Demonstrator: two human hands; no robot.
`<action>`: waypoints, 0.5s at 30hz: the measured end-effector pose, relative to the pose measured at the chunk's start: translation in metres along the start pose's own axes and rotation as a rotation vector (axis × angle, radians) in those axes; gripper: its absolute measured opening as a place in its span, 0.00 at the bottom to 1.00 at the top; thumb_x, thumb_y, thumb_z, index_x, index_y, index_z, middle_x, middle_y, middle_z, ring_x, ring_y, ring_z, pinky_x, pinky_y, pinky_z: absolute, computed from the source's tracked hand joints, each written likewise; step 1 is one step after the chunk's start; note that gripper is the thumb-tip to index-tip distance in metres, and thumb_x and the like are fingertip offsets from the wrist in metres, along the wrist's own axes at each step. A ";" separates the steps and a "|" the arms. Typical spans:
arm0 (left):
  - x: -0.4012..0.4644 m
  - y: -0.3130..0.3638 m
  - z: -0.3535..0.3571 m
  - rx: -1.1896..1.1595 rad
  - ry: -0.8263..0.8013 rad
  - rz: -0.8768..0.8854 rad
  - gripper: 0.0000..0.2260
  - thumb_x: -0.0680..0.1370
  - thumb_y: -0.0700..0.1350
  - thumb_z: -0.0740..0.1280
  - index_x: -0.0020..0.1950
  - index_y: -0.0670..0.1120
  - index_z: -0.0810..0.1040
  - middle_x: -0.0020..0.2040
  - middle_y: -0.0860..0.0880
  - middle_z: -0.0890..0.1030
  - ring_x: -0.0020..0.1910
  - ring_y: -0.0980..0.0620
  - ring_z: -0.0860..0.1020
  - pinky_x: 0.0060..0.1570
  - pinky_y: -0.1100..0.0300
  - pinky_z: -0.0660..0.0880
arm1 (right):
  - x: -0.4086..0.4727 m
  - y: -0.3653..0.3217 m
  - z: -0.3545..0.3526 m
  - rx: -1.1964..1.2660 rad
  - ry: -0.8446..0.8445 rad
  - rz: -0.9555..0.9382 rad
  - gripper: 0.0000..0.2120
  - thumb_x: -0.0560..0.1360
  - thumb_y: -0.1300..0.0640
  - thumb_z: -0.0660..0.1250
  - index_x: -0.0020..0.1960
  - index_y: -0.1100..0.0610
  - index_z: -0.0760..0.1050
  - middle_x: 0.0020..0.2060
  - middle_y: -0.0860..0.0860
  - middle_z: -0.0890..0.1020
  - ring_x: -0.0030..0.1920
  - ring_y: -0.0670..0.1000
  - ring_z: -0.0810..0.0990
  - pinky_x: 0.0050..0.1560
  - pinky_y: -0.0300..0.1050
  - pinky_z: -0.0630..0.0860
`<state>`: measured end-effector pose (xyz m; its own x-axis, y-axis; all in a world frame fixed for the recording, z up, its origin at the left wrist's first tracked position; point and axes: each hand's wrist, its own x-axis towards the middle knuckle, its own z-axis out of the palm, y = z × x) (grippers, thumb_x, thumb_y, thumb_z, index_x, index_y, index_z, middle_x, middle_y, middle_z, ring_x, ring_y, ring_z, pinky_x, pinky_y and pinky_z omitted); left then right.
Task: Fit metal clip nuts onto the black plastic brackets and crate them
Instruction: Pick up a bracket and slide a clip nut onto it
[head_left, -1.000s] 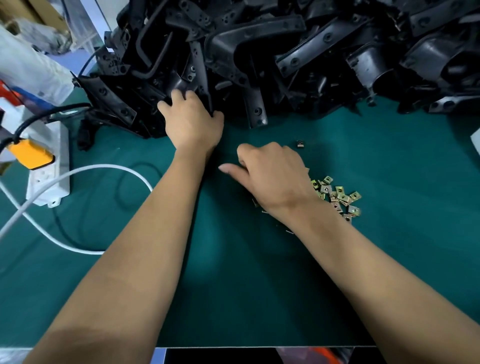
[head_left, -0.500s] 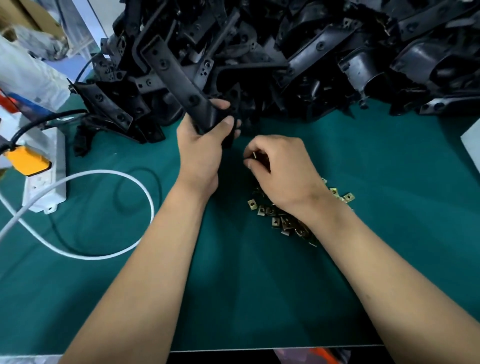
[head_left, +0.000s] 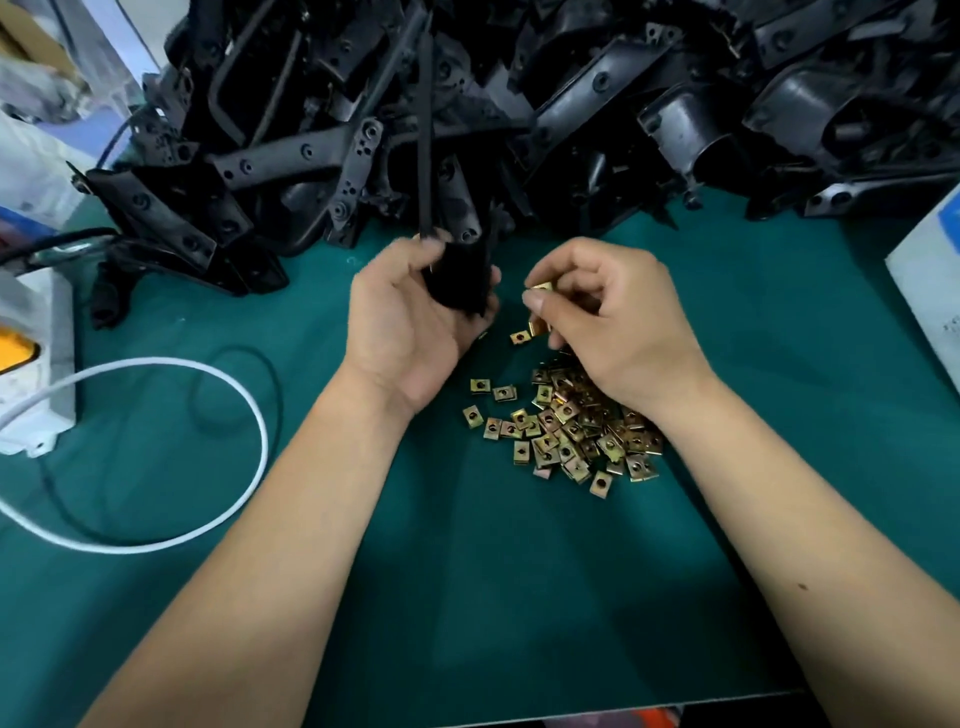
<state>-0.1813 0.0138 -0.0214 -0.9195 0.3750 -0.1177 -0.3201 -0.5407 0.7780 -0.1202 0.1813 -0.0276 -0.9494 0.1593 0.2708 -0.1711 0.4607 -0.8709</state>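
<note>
Your left hand (head_left: 410, 317) has drawn one black bracket (head_left: 457, 283) clear of the heap of brackets (head_left: 519, 114) it was reaching into a second ago. The piece is now held upright over the bench (head_left: 493, 597), just in front of the heap, its long arm rising toward the pile behind. The grip is clenched round the bracket's lower end, fingers and thumb wrapped on the black plastic; motion blur obscures the exact finger placement.

Your right hand (head_left: 608, 322) has lifted from the loose pile of clip nuts (head_left: 566, 426), which it covered earlier, and now pinches a single clip nut (head_left: 540, 288) between thumb and forefinger, close beside the bracket but not touching it. Another nut appears to sit lower in the curled fingers; I cannot confirm this. A few strays lie on the green mat between your hands and the pile.

Assessment: both parts are in hand, so selection is complete and fitting is the step due. No nut is seated on this bracket as far as can be seen. The mounting tab you intend is hidden inside your left grip. No crate is in view.

Also present: a white power strip (head_left: 36, 364) and white cable (head_left: 208, 374) at left.
</note>
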 end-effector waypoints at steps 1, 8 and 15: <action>-0.001 -0.001 0.001 0.027 -0.003 -0.013 0.09 0.76 0.52 0.68 0.48 0.47 0.75 0.51 0.44 0.78 0.42 0.49 0.80 0.48 0.53 0.76 | 0.000 -0.001 0.002 0.048 0.009 0.009 0.02 0.79 0.61 0.72 0.48 0.55 0.82 0.34 0.48 0.84 0.29 0.45 0.81 0.35 0.35 0.74; -0.001 -0.002 0.002 -0.021 -0.057 0.011 0.19 0.86 0.59 0.54 0.47 0.46 0.73 0.53 0.41 0.77 0.46 0.46 0.77 0.50 0.54 0.76 | -0.004 -0.009 0.004 0.620 -0.083 0.233 0.08 0.85 0.66 0.60 0.55 0.63 0.79 0.36 0.55 0.78 0.34 0.51 0.79 0.26 0.39 0.69; -0.001 0.005 -0.001 0.386 -0.031 0.098 0.21 0.87 0.59 0.52 0.69 0.48 0.75 0.48 0.46 0.84 0.35 0.48 0.79 0.33 0.60 0.76 | -0.004 -0.012 -0.001 0.680 -0.119 0.308 0.15 0.84 0.70 0.56 0.60 0.65 0.81 0.40 0.57 0.80 0.36 0.51 0.79 0.31 0.39 0.69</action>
<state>-0.1818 0.0098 -0.0183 -0.9323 0.3612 -0.0176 -0.1168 -0.2548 0.9599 -0.1145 0.1759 -0.0183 -0.9960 0.0805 -0.0378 0.0178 -0.2362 -0.9715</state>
